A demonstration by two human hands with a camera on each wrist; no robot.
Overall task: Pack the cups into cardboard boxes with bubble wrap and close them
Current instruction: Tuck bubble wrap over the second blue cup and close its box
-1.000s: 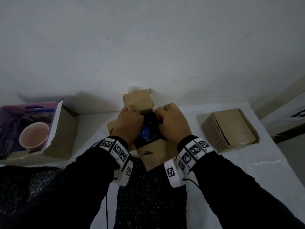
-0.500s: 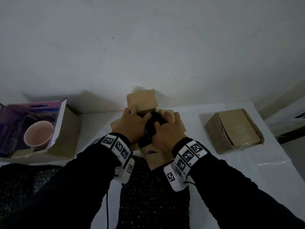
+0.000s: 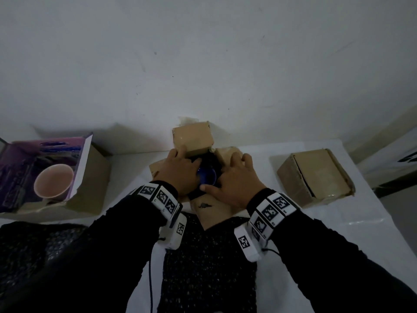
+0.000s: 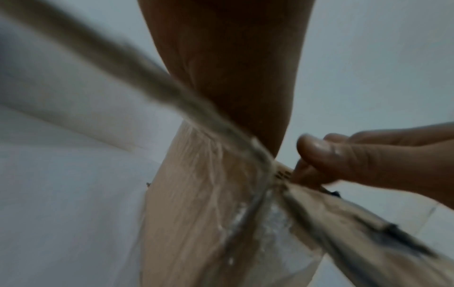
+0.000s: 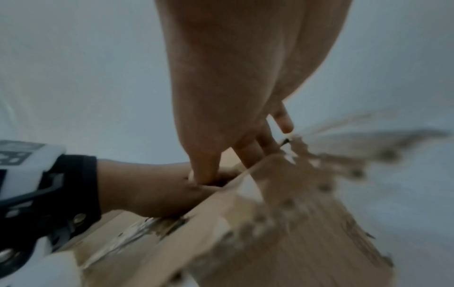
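Note:
A blue cup (image 3: 206,176) sits upright in an open cardboard box (image 3: 214,213) at the table's middle, with dark bubble wrap (image 3: 209,160) around it. My left hand (image 3: 180,170) lies over the box's left rim, its fingers reaching the foot of the raised far flap (image 3: 193,138). My right hand (image 3: 237,179) lies spread over the right flap, the thumb at the cup's near rim. In the right wrist view the right fingers (image 5: 248,155) point straight down into the box (image 5: 270,233) beside my left hand (image 5: 147,186). What the fingertips touch inside is hidden.
A pink cup (image 3: 54,180) lies in an open purple-lined box (image 3: 90,177) at the left. A closed cardboard box (image 3: 316,177) stands at the right on the white table (image 3: 338,233). A sheet of dark bubble wrap (image 3: 207,267) lies in front of me.
Half a second ago both hands met over the box and covered the cup. They have since drawn apart to the box's sides, and the blue cup shows again.

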